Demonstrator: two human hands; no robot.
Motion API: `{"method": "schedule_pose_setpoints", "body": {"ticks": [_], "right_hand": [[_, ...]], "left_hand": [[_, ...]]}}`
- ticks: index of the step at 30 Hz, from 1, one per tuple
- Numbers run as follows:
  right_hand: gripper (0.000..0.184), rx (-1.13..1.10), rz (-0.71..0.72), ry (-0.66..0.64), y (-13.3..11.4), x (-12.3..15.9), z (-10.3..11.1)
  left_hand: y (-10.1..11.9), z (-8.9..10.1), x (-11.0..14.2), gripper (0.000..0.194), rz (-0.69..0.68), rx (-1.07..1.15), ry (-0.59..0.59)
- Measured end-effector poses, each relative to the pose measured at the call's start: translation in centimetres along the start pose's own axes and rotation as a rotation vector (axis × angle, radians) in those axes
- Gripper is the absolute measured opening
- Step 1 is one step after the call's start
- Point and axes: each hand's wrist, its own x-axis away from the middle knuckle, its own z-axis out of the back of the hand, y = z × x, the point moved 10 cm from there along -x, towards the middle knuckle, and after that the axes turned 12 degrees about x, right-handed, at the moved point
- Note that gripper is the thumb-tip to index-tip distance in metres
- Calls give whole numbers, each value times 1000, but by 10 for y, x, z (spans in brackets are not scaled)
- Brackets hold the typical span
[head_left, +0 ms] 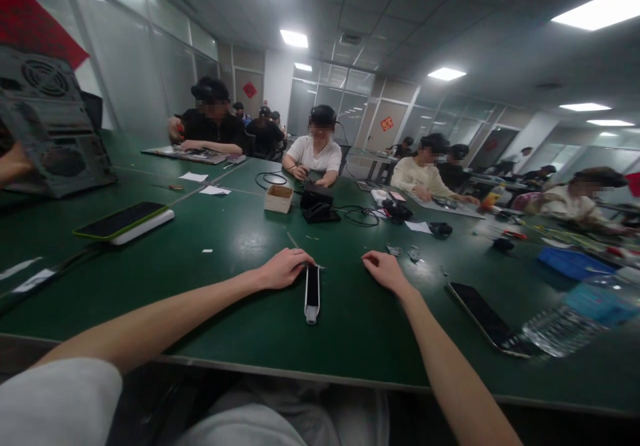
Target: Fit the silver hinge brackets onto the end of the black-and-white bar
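Observation:
A narrow white device with a long black face (312, 289) lies lengthwise on the green table in front of me, a pale tip at its near end. At its far left corner, my left hand (285, 268) rests with bent fingers closed against the device's end; the thumb side is partly hidden. A tiny thin piece (321, 267) sticks out beside that end, too small to name. Apart from the device, to its right, my right hand (384, 269) lies on the table with fingers curled together, and nothing shows in them.
Right of my forearm are a phone (487, 316), a water bottle (575, 316) and a blue tray (573, 264). Ahead stand a small box (279, 198) and a black device (317, 199) with cables. Leftward are a green-edged phone (125, 219) and a computer case (55, 126). Several people sit around.

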Motion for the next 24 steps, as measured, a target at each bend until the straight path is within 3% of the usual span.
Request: {"method": "schedule_pose_setpoints", "body": {"ticks": [4,8,12,16,19,24], "right_hand": [[28,94,-94,164,31,5,25],[31,290,-285,271,76,12,51],[39,524,-546,201,134,29,62],[44,561,-693,101,182,43,50],[45,528,-701,84,194,41,38],[48,491,-663,239,182,25,35]], "left_hand": [[-1,1,0,32,-1,52,-11],[-5,-1,1,33,28,60,-32],[-3,0,1,33,62,27,-45],[-1,-1,1,35,105,32,-80],[-2,-5,0,36,109,60,-99],[-14,-7,1,37,119,44,-17]]}}
